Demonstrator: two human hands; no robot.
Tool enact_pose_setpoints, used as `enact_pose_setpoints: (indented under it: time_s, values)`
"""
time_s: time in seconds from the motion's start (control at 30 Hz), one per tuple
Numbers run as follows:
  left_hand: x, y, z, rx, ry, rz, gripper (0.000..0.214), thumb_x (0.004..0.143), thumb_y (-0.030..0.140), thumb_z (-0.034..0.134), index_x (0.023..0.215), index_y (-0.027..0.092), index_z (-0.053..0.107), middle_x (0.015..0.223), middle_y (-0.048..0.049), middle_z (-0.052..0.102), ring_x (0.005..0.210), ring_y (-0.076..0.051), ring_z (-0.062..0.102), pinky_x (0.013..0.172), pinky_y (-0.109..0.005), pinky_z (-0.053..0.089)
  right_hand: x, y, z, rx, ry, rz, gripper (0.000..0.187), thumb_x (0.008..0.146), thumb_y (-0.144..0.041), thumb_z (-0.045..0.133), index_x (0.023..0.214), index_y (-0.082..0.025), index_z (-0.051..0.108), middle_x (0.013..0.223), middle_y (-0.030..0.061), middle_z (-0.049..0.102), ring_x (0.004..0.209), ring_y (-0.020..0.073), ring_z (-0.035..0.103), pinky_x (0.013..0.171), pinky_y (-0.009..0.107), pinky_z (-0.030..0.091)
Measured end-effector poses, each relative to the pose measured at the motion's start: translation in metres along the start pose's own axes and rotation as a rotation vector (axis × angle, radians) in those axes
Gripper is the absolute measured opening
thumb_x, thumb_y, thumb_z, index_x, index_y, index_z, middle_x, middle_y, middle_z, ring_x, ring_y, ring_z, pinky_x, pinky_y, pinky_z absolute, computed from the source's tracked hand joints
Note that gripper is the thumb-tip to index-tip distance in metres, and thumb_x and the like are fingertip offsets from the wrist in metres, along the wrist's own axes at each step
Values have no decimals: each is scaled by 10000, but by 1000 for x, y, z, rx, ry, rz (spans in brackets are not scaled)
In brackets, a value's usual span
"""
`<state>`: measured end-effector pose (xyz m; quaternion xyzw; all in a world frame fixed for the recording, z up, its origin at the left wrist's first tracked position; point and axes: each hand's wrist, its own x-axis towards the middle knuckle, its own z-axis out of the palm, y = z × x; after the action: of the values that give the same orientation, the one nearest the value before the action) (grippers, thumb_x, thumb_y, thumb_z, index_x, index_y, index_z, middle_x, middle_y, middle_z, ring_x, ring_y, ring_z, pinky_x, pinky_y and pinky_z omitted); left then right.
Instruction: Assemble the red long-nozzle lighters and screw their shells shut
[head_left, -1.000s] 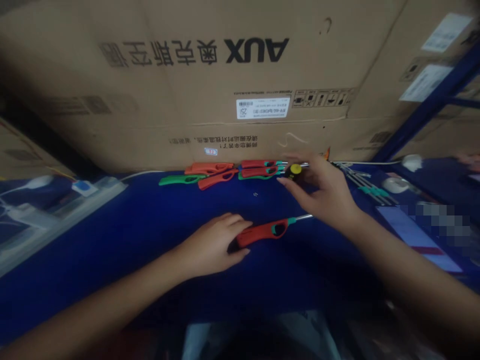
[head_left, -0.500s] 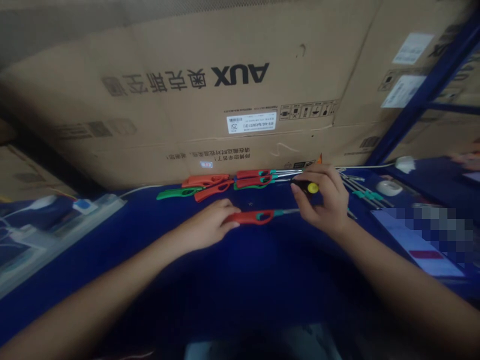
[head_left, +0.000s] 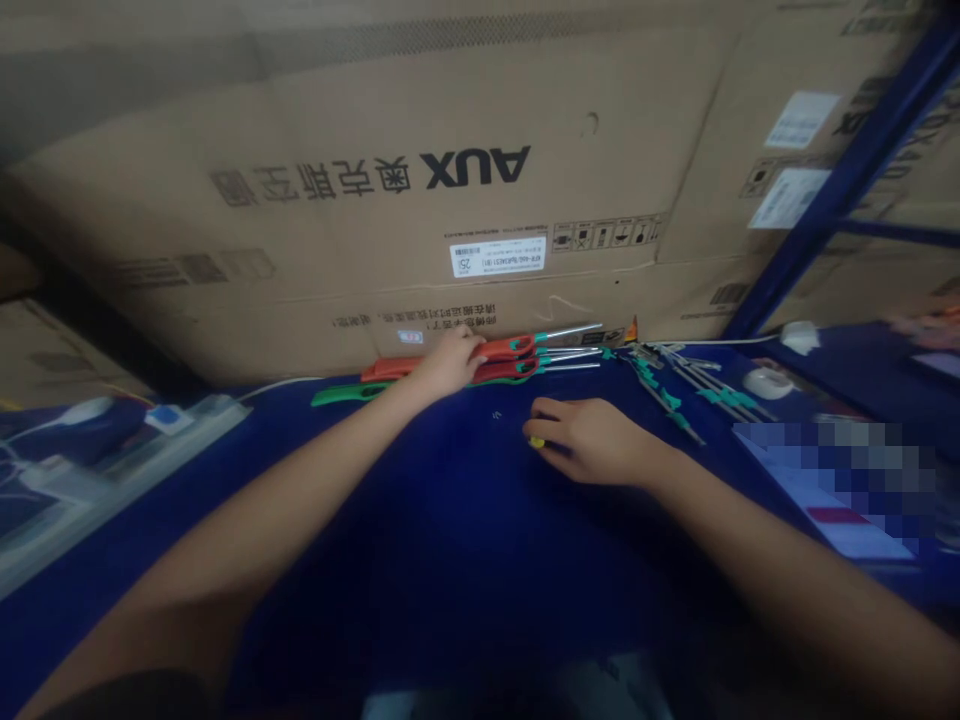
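Observation:
My left hand (head_left: 454, 362) is closed around the handle of a red long-necked lighter (head_left: 517, 347) at the back of the table. Its metal neck slants up over a row of other lighters. Below it lies another red lighter (head_left: 517, 370), and a green lighter (head_left: 345, 394) sticks out to the left. Nearer to me, my right hand (head_left: 589, 440) is curled over the table around what looks like a screwdriver (head_left: 537, 442). Only its yellow end shows; the fingers hide the rest.
Loose metal lighter necks (head_left: 675, 390) with green collars lie at the right. Beyond them are a roll of tape (head_left: 768, 382) and a phone-like screen (head_left: 847, 520). A large cardboard box (head_left: 337, 240) stands behind the table (head_left: 465, 560). At the left is a power strip (head_left: 202, 420).
My left hand has carried the red lighter from mid-table back to the row. My right hand has moved left and towards me, turning over, the yellow-ended tool still in it.

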<state>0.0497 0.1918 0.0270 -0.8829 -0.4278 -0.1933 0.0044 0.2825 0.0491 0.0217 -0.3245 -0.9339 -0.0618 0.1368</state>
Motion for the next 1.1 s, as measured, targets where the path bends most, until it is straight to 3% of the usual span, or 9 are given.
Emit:
enact_pose_setpoints:
  time_s: [0.27,0.47,0.67,0.87,1.1]
  values:
    - [28,-4,26,84,-44,12,349,973,347,605,1268,163,585,1275,-111,607,1075,-237,636,899,-449,564,0,1,-3,-3,-248,138,118,919,-243,533,970,-193,627,983,40,622,735,143,588,596,274,303]
    - [29,-2,28,115,-42,-11,342,972,343,607,1261,159,589,1266,-110,611,1076,-238,636,904,-452,561,-1,1,-3,53,-299,191,154,934,-323,558,1004,-198,615,1002,42,618,732,154,601,593,269,317]
    - [23,5,23,126,33,-17,290,898,231,630,1173,165,697,1175,-111,658,1170,-281,587,1024,-417,494,-1,-2,-3,51,-316,227,218,949,-390,567,1062,-210,614,1065,48,601,708,146,607,586,263,342]
    - [14,6,15,102,93,8,351,900,262,595,1226,170,686,1206,-104,648,1167,-277,591,1029,-401,489,0,-1,-4,32,-328,231,237,947,-403,571,1088,-217,610,1090,50,597,672,134,594,567,259,330]
    - [-25,-18,-6,77,137,-35,313,888,269,582,1164,174,697,1185,-100,677,1130,-273,620,1008,-416,499,-1,-1,-5,40,-337,244,254,950,-405,577,1108,-211,618,1092,63,601,705,142,605,592,250,353]
